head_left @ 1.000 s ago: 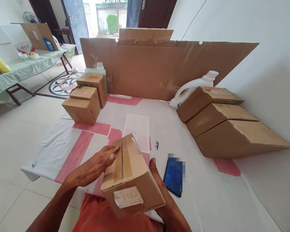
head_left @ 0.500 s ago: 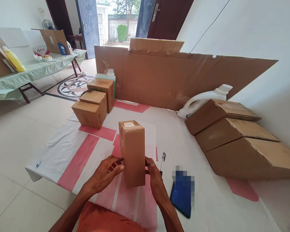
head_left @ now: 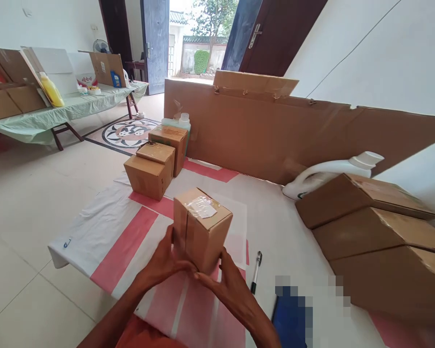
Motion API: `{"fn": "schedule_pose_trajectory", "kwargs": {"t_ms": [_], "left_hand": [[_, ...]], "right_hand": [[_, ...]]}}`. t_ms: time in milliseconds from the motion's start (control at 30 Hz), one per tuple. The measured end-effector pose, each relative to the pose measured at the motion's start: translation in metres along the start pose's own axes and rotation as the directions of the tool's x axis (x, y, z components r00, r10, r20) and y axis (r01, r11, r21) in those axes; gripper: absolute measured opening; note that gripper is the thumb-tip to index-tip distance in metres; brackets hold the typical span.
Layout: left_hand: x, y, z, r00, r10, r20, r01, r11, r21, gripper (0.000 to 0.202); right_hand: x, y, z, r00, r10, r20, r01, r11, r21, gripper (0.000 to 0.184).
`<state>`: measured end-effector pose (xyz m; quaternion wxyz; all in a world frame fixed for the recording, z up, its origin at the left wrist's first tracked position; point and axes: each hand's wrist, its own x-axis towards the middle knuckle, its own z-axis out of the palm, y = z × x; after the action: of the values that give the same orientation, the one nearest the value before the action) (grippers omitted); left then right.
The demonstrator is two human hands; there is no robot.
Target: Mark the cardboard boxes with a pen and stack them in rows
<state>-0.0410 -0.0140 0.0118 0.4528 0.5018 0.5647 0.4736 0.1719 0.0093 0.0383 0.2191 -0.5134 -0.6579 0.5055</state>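
Note:
Between my two hands is a small brown cardboard box [head_left: 203, 237], tilted, with clear tape and a torn white label [head_left: 203, 208] on its upper face. My left hand [head_left: 168, 258] grips its left side, the thumb across the lower front edge. From the right, my right hand [head_left: 226, 280] holds the lower right side, thumb near the other thumb; some of its fingers are hidden behind the box. A pen [head_left: 256, 272] lies on the table right of my right hand, and a dark blue, partly pixelated flat object [head_left: 292, 319] lies nearer me.
Several boxes [head_left: 145, 176] stand at the table's left back, before a pale green jug [head_left: 184, 123]. Larger cartons [head_left: 369, 261] line the right side beside a white jug [head_left: 333, 169]. A cardboard panel [head_left: 261, 135] closes the back. Another table [head_left: 76, 108] stands far left.
The box has gone from standing upright to tilted, its labelled face turned more into view. Both hands have closed onto it, thumbs coming together at the front. The view has shifted left.

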Motion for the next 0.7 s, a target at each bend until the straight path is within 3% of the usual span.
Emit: {"fn": "schedule_pose_trajectory", "kwargs": {"t_ms": [100, 200, 300, 433, 567, 633, 700], "left_hand": [[0.002, -0.006, -0.042, 0.957, -0.005, -0.291, 0.045, 0.991, 0.129, 0.076], [0.017, -0.024, -0.094, 0.88, 0.045, -0.472, 0.03, 0.988, 0.15, 0.072], [0.043, -0.042, -0.139, 0.846, 0.095, -0.524, -0.028, 0.99, 0.135, 0.069], [0.081, -0.054, -0.174, 0.85, 0.113, -0.514, -0.074, 0.993, 0.096, 0.067], [0.103, -0.053, -0.189, 0.872, 0.085, -0.482, -0.059, 0.996, 0.07, 0.067], [0.103, -0.051, -0.19, 0.874, 0.053, -0.483, -0.021, 0.997, 0.071, 0.073], [0.095, -0.048, -0.185, 0.858, 0.028, -0.513, 0.02, 0.996, 0.088, 0.087]], "right_hand": [[0.048, -0.021, 0.027, 0.984, -0.147, 0.101, 0.153, 0.987, -0.056, 0.061], [0.106, -0.043, 0.07, 0.939, -0.289, 0.186, 0.307, 0.949, -0.073, 0.055], [0.154, -0.063, 0.111, 0.927, -0.327, 0.181, 0.344, 0.936, -0.072, 0.05], [0.187, -0.081, 0.142, 0.934, -0.335, 0.12, 0.345, 0.936, -0.071, 0.043], [0.184, -0.082, 0.146, 0.93, -0.355, 0.09, 0.359, 0.933, -0.024, 0.043], [0.171, -0.073, 0.134, 0.928, -0.368, 0.06, 0.368, 0.93, 0.014, 0.041], [0.151, -0.056, 0.108, 0.931, -0.363, -0.025, 0.364, 0.93, 0.044, 0.043]]}}
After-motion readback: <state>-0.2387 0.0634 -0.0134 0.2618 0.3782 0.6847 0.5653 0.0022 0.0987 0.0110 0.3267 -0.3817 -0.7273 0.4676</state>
